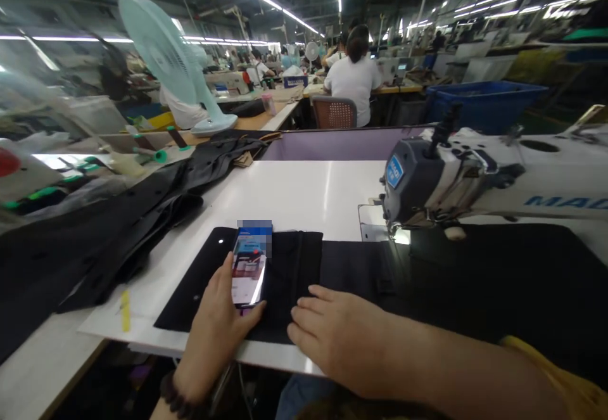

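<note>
In my left hand [221, 312] is a smartphone [247, 274] with its screen lit, gripped along its sides by thumb and fingers above the table. My right hand [327, 331] rests palm down, fingers stretched out, on a black fabric piece [294, 261]. This cloth lies flat on the white sewing table [289, 185] and runs to the right under the head of a sewing machine [413, 179]. A small white spot shows on the cloth left of the phone. The palm side of my right hand is hidden.
Black fabric [156, 217] is heaped along the left side. Behind it stand a pale blue fan [161, 52] and thread spools [178, 138]. A person in white [354, 81] sits ahead with their back to me. A blue bin [484, 100] is at the back right.
</note>
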A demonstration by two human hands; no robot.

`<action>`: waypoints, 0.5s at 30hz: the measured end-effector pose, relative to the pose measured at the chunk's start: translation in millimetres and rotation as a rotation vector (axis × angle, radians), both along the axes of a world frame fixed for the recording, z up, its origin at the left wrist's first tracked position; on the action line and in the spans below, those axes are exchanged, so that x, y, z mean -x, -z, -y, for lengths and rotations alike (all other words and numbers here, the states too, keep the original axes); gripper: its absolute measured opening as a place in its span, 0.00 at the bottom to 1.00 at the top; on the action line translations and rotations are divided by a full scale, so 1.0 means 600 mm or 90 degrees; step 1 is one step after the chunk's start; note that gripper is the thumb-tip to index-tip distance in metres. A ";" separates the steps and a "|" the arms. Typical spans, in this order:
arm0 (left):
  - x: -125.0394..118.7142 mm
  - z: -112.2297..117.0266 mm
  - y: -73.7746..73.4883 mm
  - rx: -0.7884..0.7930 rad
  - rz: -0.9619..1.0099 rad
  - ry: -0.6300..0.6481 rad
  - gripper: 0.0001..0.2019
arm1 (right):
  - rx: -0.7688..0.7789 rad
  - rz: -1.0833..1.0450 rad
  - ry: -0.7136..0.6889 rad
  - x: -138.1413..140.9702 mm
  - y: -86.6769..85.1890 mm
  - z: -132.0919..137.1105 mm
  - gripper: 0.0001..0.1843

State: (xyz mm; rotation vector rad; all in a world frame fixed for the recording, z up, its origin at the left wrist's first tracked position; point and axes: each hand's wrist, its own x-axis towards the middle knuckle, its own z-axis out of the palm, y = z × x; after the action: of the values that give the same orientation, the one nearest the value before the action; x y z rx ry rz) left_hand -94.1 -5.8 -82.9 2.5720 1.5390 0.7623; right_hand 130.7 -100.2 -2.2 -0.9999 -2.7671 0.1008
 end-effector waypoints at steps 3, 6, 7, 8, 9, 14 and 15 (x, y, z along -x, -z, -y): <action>0.005 -0.006 0.003 -0.013 -0.045 0.014 0.42 | -0.017 0.005 0.093 -0.061 -0.024 0.047 0.17; 0.006 -0.008 0.002 -0.010 -0.060 0.014 0.41 | -0.025 0.013 0.245 -0.145 -0.007 0.104 0.19; 0.007 -0.009 0.002 -0.009 -0.063 0.016 0.41 | -0.034 0.026 0.301 -0.174 0.006 0.122 0.19; 0.007 -0.010 0.002 -0.008 -0.066 0.020 0.40 | -0.044 0.045 0.349 -0.200 0.022 0.139 0.20; 0.006 -0.010 0.001 -0.005 -0.071 0.024 0.40 | -0.051 0.058 0.400 -0.223 0.038 0.153 0.21; -0.003 -0.005 -0.005 -0.010 -0.112 0.019 0.34 | -0.066 0.098 0.559 -0.283 0.110 0.194 0.27; -0.007 -0.001 -0.007 -0.018 -0.121 0.014 0.34 | -0.067 0.098 0.559 -0.286 0.120 0.198 0.28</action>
State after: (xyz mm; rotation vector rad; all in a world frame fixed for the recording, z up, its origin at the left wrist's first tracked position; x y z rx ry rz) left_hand -89.9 -5.1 -78.5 2.7478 1.5560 0.5547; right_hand 302.5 -219.0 -74.1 -2.1272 -2.1554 -0.2558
